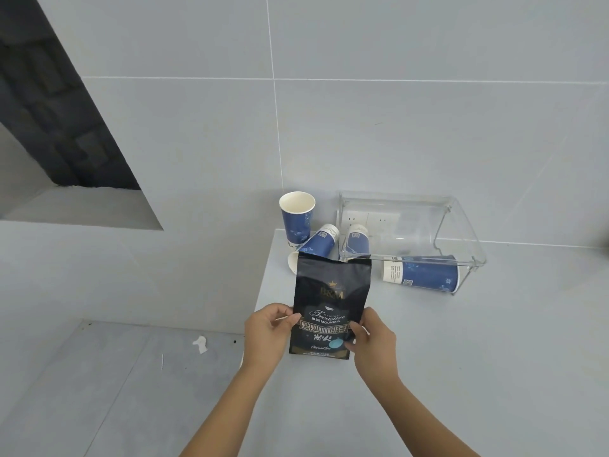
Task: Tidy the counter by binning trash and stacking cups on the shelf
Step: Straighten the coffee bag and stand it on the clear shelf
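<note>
Illumination even, diffuse, cool; shadows faint; mild glare on clear plastic shelf (428, 225); wide-angle bending at edges; focus sharp centrally, softer at corners.

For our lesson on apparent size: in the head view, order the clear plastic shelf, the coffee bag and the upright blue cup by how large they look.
1. clear plastic shelf
2. coffee bag, held nearer the camera, so it may look larger than it is
3. upright blue cup
</note>
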